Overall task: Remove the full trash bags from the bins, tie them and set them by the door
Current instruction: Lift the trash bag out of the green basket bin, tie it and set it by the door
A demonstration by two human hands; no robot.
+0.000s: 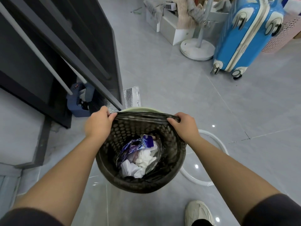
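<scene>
While both hands pinch the trash bag (141,115) rim | left grip (97,122) clamped | right grip (183,125) clamped

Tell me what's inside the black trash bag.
The trash bag holds crumpled white paper and a blue-purple wrapper, with clear plastic beside them. Anything beneath that top layer is covered. Left hand and right hand each grip its far rim.

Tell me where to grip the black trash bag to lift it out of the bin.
Grip the trash bag at its stretched far edge, from above. The left hand and right hand already pinch it there, where the film has bunched into a band off the bin rim.
</scene>
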